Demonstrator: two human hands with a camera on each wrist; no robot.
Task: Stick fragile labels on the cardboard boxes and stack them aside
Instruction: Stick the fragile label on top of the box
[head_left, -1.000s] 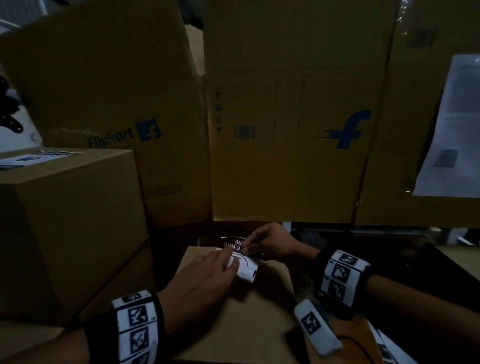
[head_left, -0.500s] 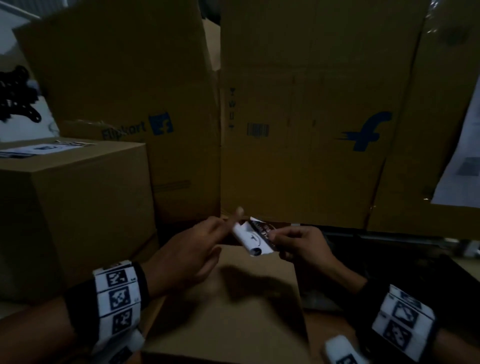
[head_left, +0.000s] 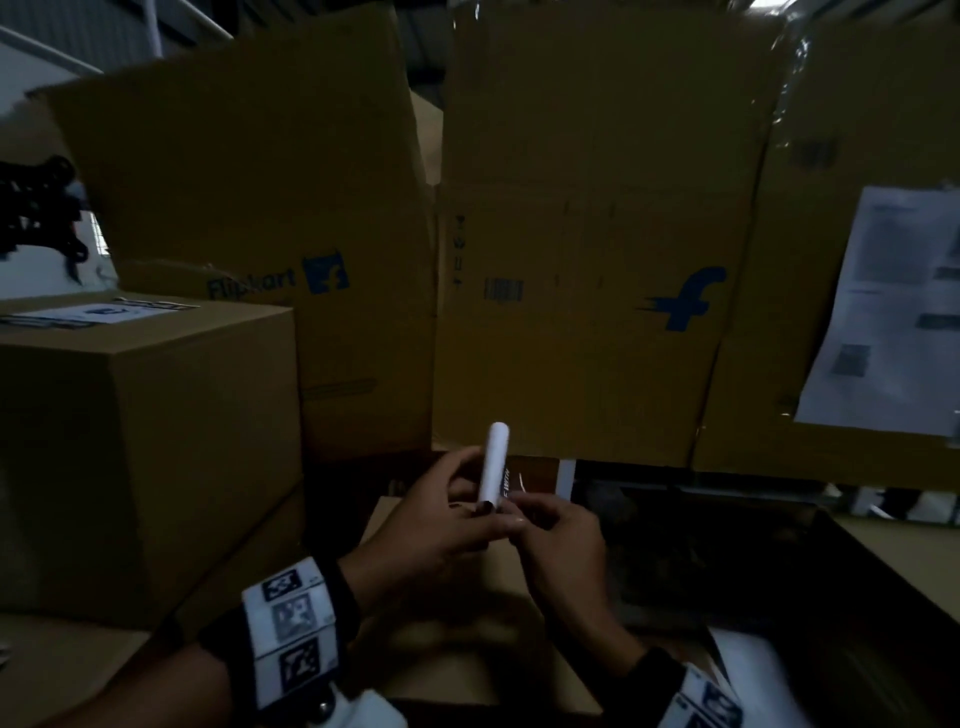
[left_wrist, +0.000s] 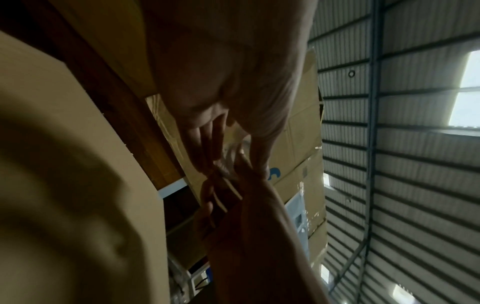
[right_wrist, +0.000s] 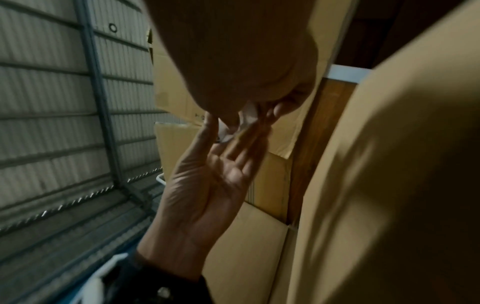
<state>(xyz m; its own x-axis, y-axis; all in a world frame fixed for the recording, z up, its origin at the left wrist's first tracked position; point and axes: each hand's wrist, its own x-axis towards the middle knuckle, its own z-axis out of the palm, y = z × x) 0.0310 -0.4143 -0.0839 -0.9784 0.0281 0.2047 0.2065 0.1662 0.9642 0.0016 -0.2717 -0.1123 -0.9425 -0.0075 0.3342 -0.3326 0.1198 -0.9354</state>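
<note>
A curled white strip of labels stands upright in front of me, a dark printed label peeling off its right side. My left hand grips the strip's lower end from the left. From the right, my right hand pinches the label's edge. Both hands hover above the plain top of a small cardboard box. In the left wrist view my left fingers meet the right hand. The right wrist view shows the left palm and a bit of white strip.
A labelled cardboard box is stacked on another at the left. Tall Flipkart cartons form a wall behind, one with a white sheet taped to it. A dark gap lies to the right of the small box.
Both hands have lifted the strip off the box top and turned the roll upright. The left hand now grips it instead of pressing with straight fingers.
</note>
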